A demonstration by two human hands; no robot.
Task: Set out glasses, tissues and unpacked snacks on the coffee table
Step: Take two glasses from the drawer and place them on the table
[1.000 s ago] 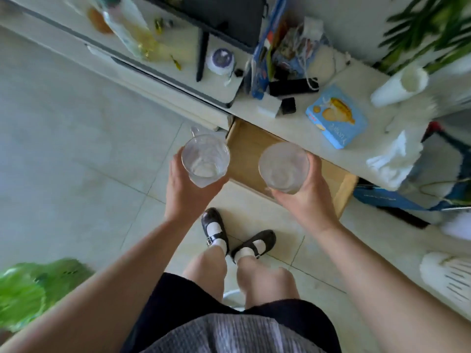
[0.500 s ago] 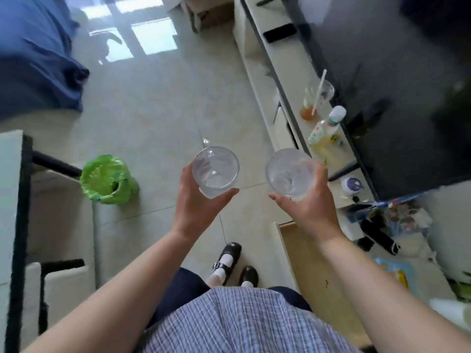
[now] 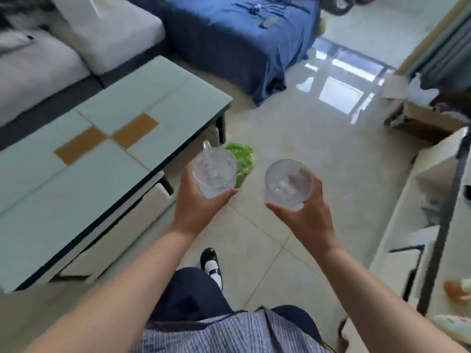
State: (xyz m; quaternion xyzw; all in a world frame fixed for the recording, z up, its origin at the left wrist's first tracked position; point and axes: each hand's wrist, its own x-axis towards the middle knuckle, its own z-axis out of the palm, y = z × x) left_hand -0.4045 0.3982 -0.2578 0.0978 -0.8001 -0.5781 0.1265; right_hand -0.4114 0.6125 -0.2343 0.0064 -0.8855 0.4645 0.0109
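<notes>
The person carries two clear glasses, one handled glass (image 3: 214,171) gripped in the left hand (image 3: 197,207), one tumbler (image 3: 288,183) in the right hand (image 3: 307,217), beside one coffee table (image 3: 84,159).

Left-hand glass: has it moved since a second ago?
Yes. The handled glass in the left hand has been carried from the TV stand's open drawer across the floor and is now beside the coffee table corner, not yet over it.

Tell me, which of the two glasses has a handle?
The glass in the left hand: that mug has a handle at its far rim. The right hand's tumbler is plain.
</notes>
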